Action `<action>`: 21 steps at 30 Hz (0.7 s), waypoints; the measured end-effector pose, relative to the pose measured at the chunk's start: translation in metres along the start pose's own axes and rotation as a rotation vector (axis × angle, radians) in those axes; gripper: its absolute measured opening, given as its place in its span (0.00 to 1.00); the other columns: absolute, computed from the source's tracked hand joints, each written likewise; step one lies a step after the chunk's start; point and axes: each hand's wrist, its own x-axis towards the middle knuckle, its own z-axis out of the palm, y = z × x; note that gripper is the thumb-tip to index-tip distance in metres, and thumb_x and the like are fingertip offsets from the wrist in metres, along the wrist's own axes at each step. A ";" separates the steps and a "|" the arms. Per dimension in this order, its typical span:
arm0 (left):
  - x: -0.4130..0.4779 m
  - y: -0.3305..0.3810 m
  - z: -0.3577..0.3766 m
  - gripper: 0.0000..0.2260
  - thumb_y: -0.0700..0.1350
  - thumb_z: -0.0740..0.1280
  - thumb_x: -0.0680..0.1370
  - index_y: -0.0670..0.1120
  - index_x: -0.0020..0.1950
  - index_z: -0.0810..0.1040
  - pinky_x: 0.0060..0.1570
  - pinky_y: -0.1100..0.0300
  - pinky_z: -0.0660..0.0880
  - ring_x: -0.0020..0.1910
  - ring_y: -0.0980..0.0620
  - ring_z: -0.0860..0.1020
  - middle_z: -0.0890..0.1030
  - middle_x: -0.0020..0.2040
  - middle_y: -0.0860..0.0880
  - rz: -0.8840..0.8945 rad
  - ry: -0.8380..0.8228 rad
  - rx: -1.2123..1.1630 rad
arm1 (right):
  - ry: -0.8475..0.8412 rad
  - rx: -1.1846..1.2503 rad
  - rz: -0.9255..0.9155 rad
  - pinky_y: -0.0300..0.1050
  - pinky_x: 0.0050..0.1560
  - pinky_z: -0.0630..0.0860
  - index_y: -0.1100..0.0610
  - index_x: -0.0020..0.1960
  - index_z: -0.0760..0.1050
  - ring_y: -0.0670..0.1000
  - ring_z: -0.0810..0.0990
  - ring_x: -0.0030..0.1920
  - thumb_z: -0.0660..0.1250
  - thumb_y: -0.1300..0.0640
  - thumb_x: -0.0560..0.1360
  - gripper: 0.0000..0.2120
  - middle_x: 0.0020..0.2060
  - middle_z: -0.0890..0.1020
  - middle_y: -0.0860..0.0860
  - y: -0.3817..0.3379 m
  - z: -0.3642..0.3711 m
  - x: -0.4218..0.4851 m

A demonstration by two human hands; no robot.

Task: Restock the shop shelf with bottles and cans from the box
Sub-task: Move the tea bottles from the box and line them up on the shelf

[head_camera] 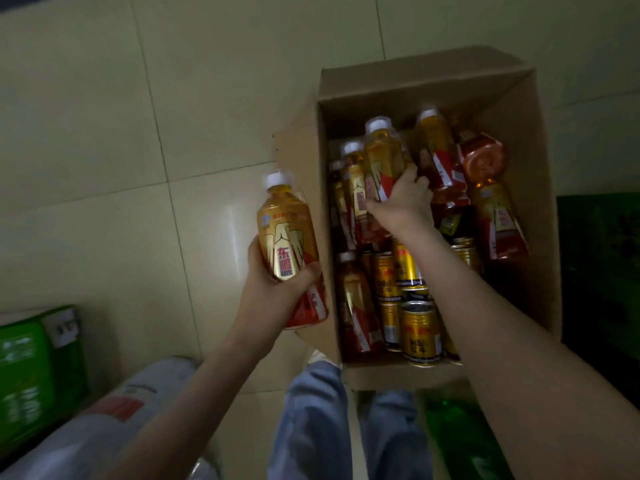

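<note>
Clerk: Right forearm (pixel 502 323) sits closest to the lens and runs down into the box. What's at the end of it?

Manager: Start at the fingers (pixel 375 202). Those of the right hand (pixel 401 202) are curled round the lower body of an amber plastic bottle with a white cap (pixel 381 154). It leans among others like it at the far end of the brown cardboard box (pixel 540 161). The left hand (pixel 273 289) grips a second amber bottle (pixel 287 247) by its lower half, cap up. That one is just outside the box's left wall, over the pale tiled floor (pixel 104 140).

Clerk: How would you lift the one in the box?

Manager: I'd draw it out along its own length, slowly, since its neighbours lean on it and may slump into the gap. Keep the grip low on the body, where the label gives some purchase. Hold the other bottle clear of the cardboard wall. The upright gold metal cans (pixel 420 329) at the near end can wait. No shelf is in view, so expect to carry both bottles some way.

Clerk: Any writing?

Manager: The second amber bottle's gold label shows 东鹏 in red on a pale panel, between wing-like shapes. The smaller characters below are too blurred to read, as is the print on the cans.
</note>
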 end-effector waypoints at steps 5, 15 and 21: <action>-0.043 0.045 -0.007 0.30 0.45 0.76 0.70 0.53 0.66 0.63 0.51 0.52 0.79 0.52 0.54 0.81 0.78 0.56 0.51 -0.008 -0.130 0.042 | -0.087 0.491 0.134 0.52 0.60 0.75 0.52 0.67 0.68 0.52 0.75 0.59 0.76 0.44 0.64 0.35 0.58 0.74 0.49 0.016 -0.045 -0.107; -0.246 0.167 -0.020 0.33 0.45 0.77 0.69 0.52 0.69 0.63 0.48 0.69 0.76 0.51 0.65 0.78 0.78 0.56 0.55 0.247 -0.502 0.315 | -0.024 0.923 0.150 0.43 0.48 0.78 0.46 0.72 0.63 0.48 0.79 0.55 0.77 0.52 0.66 0.39 0.60 0.77 0.48 0.041 -0.204 -0.408; -0.378 0.177 -0.022 0.39 0.47 0.77 0.67 0.53 0.71 0.60 0.57 0.55 0.77 0.54 0.59 0.79 0.79 0.57 0.56 0.398 -0.673 0.384 | 0.138 1.073 0.000 0.34 0.37 0.78 0.45 0.65 0.66 0.40 0.83 0.46 0.71 0.62 0.71 0.28 0.53 0.81 0.44 0.053 -0.242 -0.554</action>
